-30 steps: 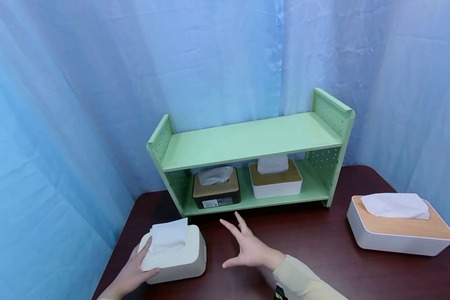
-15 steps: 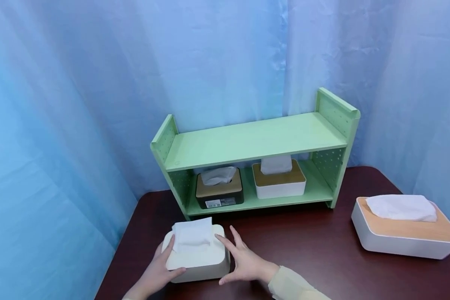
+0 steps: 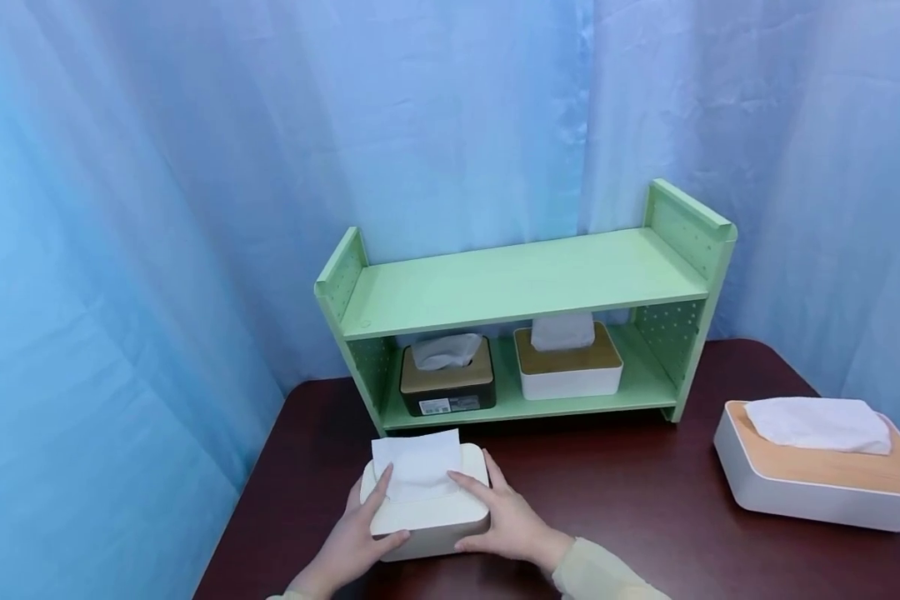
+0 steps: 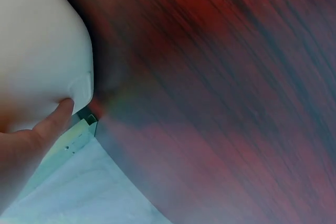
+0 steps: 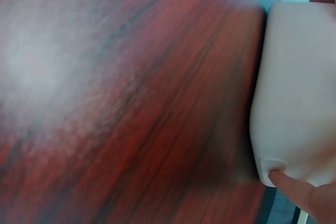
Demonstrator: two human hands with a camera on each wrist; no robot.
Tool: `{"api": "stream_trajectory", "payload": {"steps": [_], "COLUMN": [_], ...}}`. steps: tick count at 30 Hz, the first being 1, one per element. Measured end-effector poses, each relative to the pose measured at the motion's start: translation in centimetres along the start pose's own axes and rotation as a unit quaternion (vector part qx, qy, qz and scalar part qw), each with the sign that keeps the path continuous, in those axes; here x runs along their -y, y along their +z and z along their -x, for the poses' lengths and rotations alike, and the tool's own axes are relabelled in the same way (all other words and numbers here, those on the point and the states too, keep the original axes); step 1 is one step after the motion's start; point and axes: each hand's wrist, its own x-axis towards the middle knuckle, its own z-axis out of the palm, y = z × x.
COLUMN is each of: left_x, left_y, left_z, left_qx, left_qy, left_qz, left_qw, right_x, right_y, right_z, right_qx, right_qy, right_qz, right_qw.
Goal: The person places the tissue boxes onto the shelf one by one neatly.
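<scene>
White tissue box (image 3: 420,516) sits between my left hand (image 3: 354,533) and right hand (image 3: 512,525), both spread wide, gripping its ends. Long axis looks left-right, neither hand nearer; shelf (image 3: 525,283) just beyond.

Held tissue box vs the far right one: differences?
The held box has a white lid; the far right box, a wood-coloured one.
Contact: left hand and right hand hold the held box; neither touches the far right box.
Shape: the far right box looks longer than the held box.
Shared: pale sides, white tissue on top.
</scene>
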Motion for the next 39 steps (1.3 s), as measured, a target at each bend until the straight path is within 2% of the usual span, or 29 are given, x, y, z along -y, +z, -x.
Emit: {"api": "stream_trajectory", "payload": {"steps": [9, 13, 20, 28, 35, 39], "left_x": [-1.1, -1.8, -3.2, -4.0, -4.4, -4.1], "left_y": [0.6, 1.2, 2.3, 2.9, 3.1, 3.2], "left_z": [-0.2, -0.7, -1.2, -1.2, -1.6, -1.9], "left_qx": [0.002, -0.003, -0.003, 0.015, 0.011, 0.009], "left_qy": [-0.005, 0.008, 0.023, 0.01, 0.002, 0.012], "left_qz": [-0.008, -0.006, 0.006, 0.016, 0.022, 0.03], "left_qw": [1.0, 0.9999, 0.9997, 0.9997, 0.9997, 0.9994], "right_x": [-0.8, -1.6, -2.9, -3.6, -4.2, -4.6], "right_y": [-0.8, -1.7, -3.3, -4.2, -4.1, -4.1], "right_z": [0.1, 0.4, 0.9, 1.3, 1.6, 1.8], "right_qx": [-0.015, -0.014, 0.0, 0.018, -0.006, -0.031], "right_qy": [-0.009, -0.007, -0.006, 0.005, -0.006, -0.005], "right_qz": [0.002, 0.003, 0.011, 0.026, 0.038, 0.042], "right_qw": [0.9998, 0.9999, 0.9999, 0.9995, 0.9992, 0.9986]}}
